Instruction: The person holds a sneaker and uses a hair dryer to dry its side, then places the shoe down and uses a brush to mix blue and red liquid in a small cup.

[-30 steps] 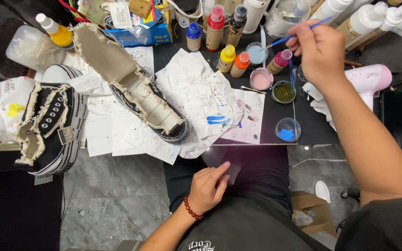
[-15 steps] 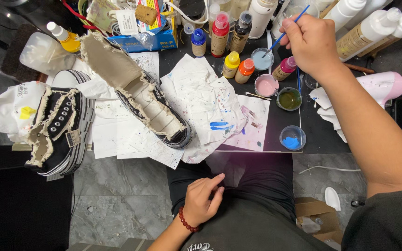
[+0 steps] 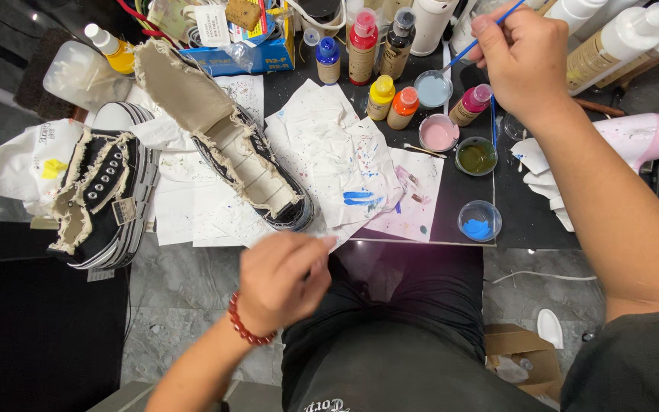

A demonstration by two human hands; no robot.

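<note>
Your right hand (image 3: 524, 65) pinches the blue paintbrush (image 3: 482, 37) at the worktop's far edge, its shaft slanting down-left so the tip meets the pale blue paint cup (image 3: 432, 88). Your left hand (image 3: 280, 278), loosely curled and empty, hangs off the near edge.

A shoe-painting workshop: paint bottles (image 3: 381, 98), colour dishes (image 3: 479, 220), frayed sneakers (image 3: 101, 197) crowd the table (image 3: 524, 217)

The left hand (image 3: 280, 278) lifts off the lap toward twelve o'clock, nearing the counter (image 3: 524, 221) edge; the brush (image 3: 473, 44) tip now dips over the pale-blue paint cup (image 3: 432, 88).
</note>
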